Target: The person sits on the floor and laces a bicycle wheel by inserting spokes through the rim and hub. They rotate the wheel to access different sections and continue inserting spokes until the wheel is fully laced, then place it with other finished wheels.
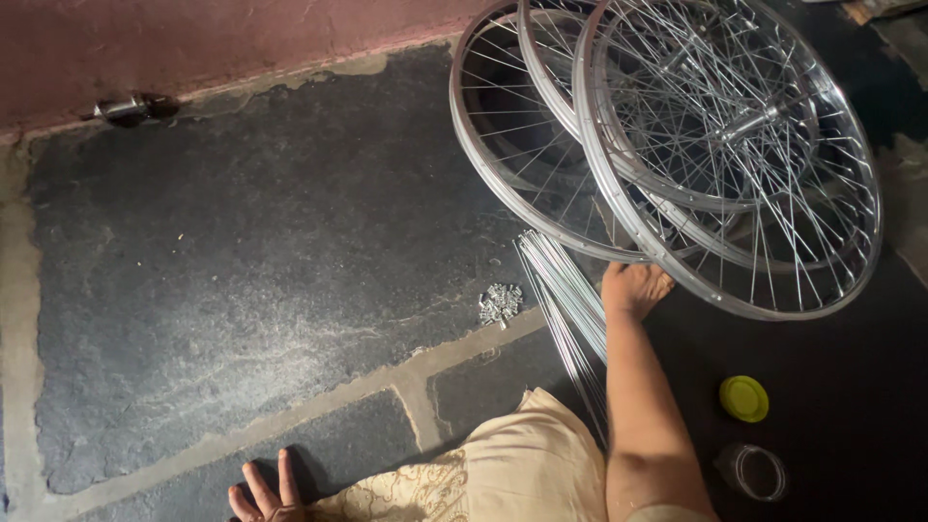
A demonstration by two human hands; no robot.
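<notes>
My right hand [633, 288] reaches forward to the lower edge of the front bicycle wheel [735, 145], a silver spoked rim with a hub. Its fingers curl against the rim. Two more spoked wheels [503, 145] overlap behind it, leaning toward the wall. A bundle of loose silver spokes [565, 290] lies on the floor just left of my right forearm. A small pile of metal spoke nipples [500, 303] sits left of the bundle. My left hand [261, 493] rests at the bottom edge, fingers spread on the dark stone floor, holding nothing.
A yellow lid [743, 397] and a clear round jar [754, 472] lie on the dark floor right of my arm. A metal hub part [130, 108] lies by the reddish wall [193, 39] at far left. Beige cloth [512, 464] covers my knee.
</notes>
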